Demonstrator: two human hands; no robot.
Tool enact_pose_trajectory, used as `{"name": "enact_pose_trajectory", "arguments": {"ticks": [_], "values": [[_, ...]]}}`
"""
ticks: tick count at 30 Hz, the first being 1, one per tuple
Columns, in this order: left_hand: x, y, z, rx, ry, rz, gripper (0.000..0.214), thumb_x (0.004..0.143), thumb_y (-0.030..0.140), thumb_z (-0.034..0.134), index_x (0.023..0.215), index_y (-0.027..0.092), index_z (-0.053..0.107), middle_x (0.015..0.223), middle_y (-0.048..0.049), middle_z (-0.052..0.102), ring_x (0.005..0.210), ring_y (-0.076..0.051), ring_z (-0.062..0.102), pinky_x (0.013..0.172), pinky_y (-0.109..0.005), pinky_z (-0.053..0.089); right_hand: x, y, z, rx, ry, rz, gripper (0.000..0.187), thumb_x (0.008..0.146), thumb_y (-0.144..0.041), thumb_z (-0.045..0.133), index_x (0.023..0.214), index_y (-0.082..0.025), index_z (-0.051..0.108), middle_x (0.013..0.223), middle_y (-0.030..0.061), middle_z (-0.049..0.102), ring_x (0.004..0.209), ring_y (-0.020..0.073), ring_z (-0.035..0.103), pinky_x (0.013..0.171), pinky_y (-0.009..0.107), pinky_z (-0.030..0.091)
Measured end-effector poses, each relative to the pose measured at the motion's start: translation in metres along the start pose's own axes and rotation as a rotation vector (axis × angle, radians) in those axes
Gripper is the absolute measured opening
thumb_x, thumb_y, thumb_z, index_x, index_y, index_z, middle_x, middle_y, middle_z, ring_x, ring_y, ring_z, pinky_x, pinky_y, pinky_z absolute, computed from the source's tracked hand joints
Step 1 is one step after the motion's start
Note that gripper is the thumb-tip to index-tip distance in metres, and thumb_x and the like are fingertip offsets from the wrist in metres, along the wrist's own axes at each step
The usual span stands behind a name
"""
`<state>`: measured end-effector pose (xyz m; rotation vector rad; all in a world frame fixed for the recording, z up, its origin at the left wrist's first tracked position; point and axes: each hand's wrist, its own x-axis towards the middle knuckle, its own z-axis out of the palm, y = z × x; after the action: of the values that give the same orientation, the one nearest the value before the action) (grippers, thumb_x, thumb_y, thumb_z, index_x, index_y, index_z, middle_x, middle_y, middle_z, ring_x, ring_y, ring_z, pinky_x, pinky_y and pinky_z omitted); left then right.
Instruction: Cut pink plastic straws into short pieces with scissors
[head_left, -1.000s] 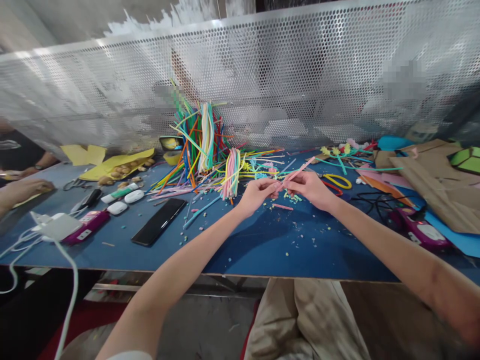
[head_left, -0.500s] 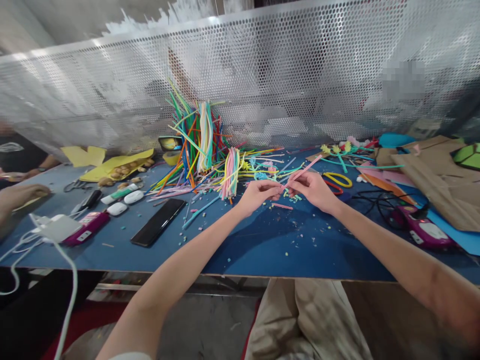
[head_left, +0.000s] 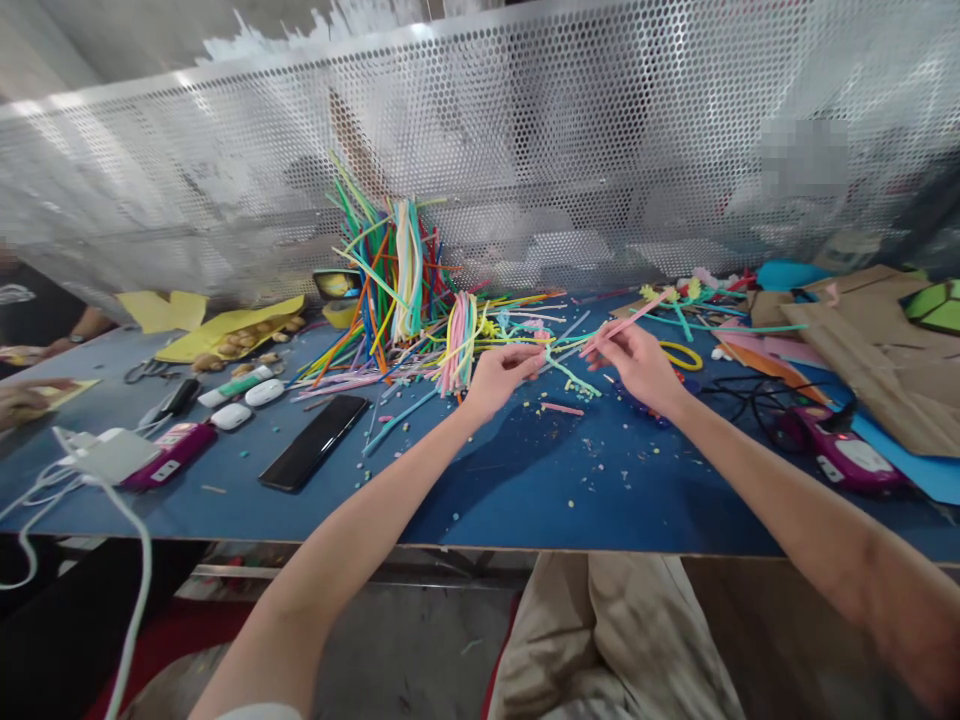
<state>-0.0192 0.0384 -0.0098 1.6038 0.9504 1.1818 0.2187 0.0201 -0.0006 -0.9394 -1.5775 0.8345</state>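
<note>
A pink pipe cleaner (head_left: 646, 309) slants up to the right out of my right hand (head_left: 634, 365), pinched between thumb and fingers. My left hand (head_left: 499, 380) is closed in a pinch a short way to the left; whatever its fingertips hold is too small to make out. Behind and between the hands lie green and yellow pipe cleaners and curled pieces, with a light green pipe cleaner (head_left: 574, 375) in the gap. Below on the table rests a short pink piece (head_left: 562, 409) among tiny cut bits.
A bundle of coloured pipe cleaners (head_left: 406, 265) leans on the perforated metal screen (head_left: 570, 130). A black phone (head_left: 315, 443), white earbud cases and a purple power strip (head_left: 172, 455) lie left. Brown paper (head_left: 870, 340) and cables are at right. Another person's hand (head_left: 26, 400) is far left.
My hands have moved apart from where they met. The pink pipe cleaner has gone up and right with my right hand, and the light green one shows in the gap.
</note>
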Motion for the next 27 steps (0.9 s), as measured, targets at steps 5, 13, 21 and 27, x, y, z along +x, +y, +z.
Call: {"name": "enact_pose_trajectory", "arguments": {"ticks": [5,13,21,27], "values": [[0.007,-0.002,-0.011,0.032,0.073,0.046,0.037,0.08,0.049,0.072,0.096,0.016,0.071,0.086,-0.0054,0.072,0.066,-0.011,0.06,0.066,-0.026,0.052,0.009,0.011,-0.029,-0.354,0.145,-0.064,0.023,0.096,-0.044,0.046,0.103,-0.023,0.052,0.095,0.009,0.071,0.078,0.0202,0.069,0.081,0.039,0.058],[0.009,-0.001,-0.011,0.057,0.115,0.019,0.038,0.083,0.052,0.067,0.094,0.016,0.066,0.089,-0.0078,0.073,0.068,-0.012,0.062,0.061,-0.025,0.05,0.012,0.017,-0.042,-0.561,0.167,-0.042,0.03,0.098,-0.037,0.035,0.119,-0.02,0.048,0.09,0.0083,0.072,0.071,0.0196,0.068,0.072,0.034,0.056],[0.011,0.002,-0.016,0.004,0.184,0.07,0.029,0.084,0.045,0.067,0.094,0.019,0.062,0.078,-0.0022,0.071,0.058,-0.009,0.06,0.055,-0.022,0.045,0.006,0.014,-0.034,-0.617,0.082,-0.137,0.024,0.097,-0.035,0.044,0.111,-0.021,0.057,0.088,0.0061,0.071,0.077,0.0195,0.068,0.081,0.034,0.053],[0.008,0.005,-0.015,0.025,0.122,0.085,0.033,0.085,0.049,0.065,0.1,0.019,0.062,0.094,-0.0054,0.073,0.065,-0.01,0.062,0.061,-0.023,0.05,0.006,0.017,-0.03,-0.611,0.056,-0.176,0.019,0.094,-0.029,0.049,0.103,-0.02,0.062,0.085,0.005,0.071,0.075,0.0195,0.068,0.079,0.034,0.053]]}}
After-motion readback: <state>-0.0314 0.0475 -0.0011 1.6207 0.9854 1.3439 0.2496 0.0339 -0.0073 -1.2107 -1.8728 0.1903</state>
